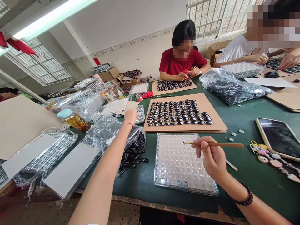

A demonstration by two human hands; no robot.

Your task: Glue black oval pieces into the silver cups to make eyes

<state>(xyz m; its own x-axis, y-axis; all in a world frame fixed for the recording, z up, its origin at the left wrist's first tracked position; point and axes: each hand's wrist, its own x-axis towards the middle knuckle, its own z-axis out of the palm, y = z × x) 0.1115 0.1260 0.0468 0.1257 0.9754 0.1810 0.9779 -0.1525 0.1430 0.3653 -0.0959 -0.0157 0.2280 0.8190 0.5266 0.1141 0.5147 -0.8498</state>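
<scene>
Holding thin wooden stick (217,144), right hand (211,157) fingers pinched, tip over clear dimpled tray (164,175): dimples mostly unfilled. Left hand (130,116) reaching beyond bag of dark stones (133,150), finger state unclear. Cardboard sheet (217,120) ahead: rows filled.

Green work table with trays, cardboard and bags

The dark green table (236,109) carries a clear plastic dimpled tray (185,164), a brown cardboard sheet (217,123) with rows of black oval beads (179,113), 2 crinkled transparent bags (231,86), a black smartphone (280,137) and some flat grey boards (70,170).
</scene>
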